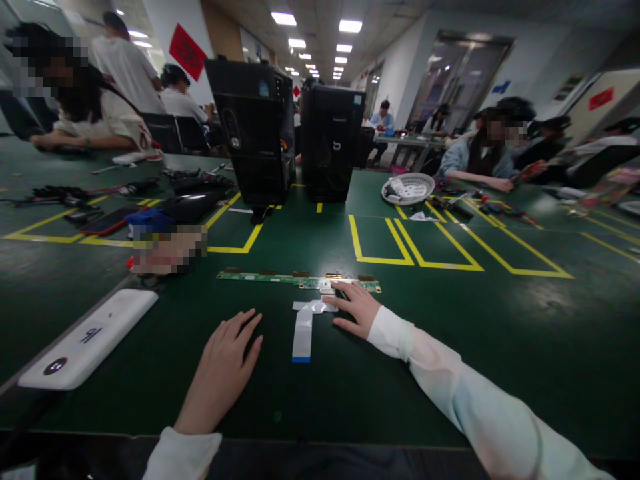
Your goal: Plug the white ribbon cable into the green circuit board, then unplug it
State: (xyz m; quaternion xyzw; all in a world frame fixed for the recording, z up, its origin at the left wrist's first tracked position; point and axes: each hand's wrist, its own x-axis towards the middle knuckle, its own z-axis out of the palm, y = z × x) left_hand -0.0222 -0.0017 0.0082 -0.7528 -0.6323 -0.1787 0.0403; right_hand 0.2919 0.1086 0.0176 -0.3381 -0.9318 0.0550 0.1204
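A long, narrow green circuit board (280, 278) lies across the dark green table. From its right part a white flat ribbon cable (303, 330) with a blue end runs toward the table's front. My right hand (356, 307) has its fingers spread at the cable's upper end, with the fingertips over the right part of the board. To the left of the cable, my left hand (227, 360) rests on the table, its fingers extended and nothing in it.
A white device (93, 340) lies at the left, near cables and a blue item (149, 220). Two black computer towers (253, 127) (333, 140) stand behind the board. A white basket (409, 188) is at the back right. Several people sit around.
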